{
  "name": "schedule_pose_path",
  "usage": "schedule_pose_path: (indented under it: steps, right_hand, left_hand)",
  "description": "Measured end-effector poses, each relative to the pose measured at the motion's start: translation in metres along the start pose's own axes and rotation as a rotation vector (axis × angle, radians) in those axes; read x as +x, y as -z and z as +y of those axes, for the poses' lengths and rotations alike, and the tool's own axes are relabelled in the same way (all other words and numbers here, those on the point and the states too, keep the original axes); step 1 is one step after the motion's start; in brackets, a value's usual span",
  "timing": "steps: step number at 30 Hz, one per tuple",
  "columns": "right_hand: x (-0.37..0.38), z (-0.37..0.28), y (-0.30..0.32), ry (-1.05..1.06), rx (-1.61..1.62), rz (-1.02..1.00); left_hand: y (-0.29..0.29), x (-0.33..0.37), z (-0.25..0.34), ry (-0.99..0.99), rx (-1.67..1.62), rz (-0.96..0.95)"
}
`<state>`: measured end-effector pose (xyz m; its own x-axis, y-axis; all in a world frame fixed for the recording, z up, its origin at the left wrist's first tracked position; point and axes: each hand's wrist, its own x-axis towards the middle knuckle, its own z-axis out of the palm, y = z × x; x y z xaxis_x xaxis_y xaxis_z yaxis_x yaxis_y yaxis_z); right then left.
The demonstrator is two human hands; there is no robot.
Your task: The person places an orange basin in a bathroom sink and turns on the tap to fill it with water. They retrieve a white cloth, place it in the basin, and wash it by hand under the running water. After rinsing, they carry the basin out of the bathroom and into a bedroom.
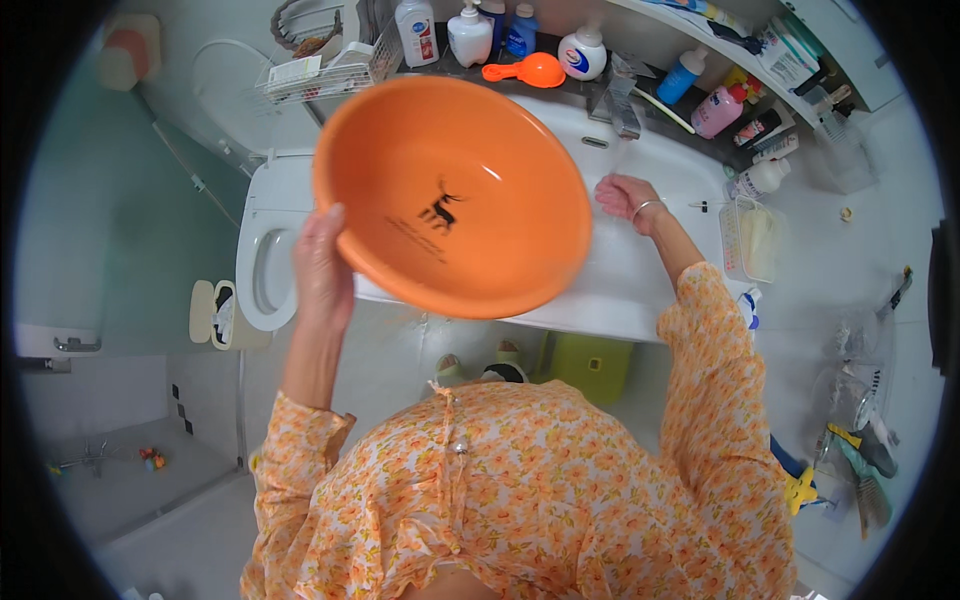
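Observation:
My left hand (322, 262) grips the left rim of a large round orange basin (400, 150), thumb over the edge. The basin is lifted and tilted so its inside faces up at me, with a black deer print on the bottom. It hangs over the front left of the white sink (630, 270). Just below the metal faucet (622, 105), my right hand (628, 197) reaches into the sink with loosely bent fingers and nothing visible in it. A thin bracelet circles that wrist. Right of the basin, the two are apart.
Behind the sink stand several bottles, a white pump bottle (470, 38) and an orange scoop (538, 70). A white toilet (245, 235) is at the left, beside a small bin (225, 315). A plastic basket (735, 240) sits at the sink's right end. Under the sink is a green stool (590, 365).

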<state>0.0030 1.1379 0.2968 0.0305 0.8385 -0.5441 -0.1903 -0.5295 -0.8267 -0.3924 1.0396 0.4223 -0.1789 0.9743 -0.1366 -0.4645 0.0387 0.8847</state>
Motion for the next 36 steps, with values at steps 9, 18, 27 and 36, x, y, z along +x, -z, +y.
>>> schedule_pose_path:
  steps: [9, 18, 27, 36]
  right_hand:
    - [-0.028, 0.004, 0.062, 0.093, 0.124, 0.163]
    - [-0.047, -0.005, 0.086, 0.165, 0.014, 0.289]
    - [0.000, 0.043, 0.042, 0.078, 0.171, 0.108]
    - [0.033, 0.043, -0.009, -0.081, 0.270, 0.152]
  left_hand:
    - [-0.054, 0.028, -0.094, 0.280, -0.114, -0.116]
    - [-0.050, 0.052, -0.170, 0.306, -0.214, -0.058]
    - [-0.049, 0.033, -0.103, -0.057, 0.102, -0.028]
    - [-0.065, -0.030, -0.022, -0.583, 0.644, -0.045]
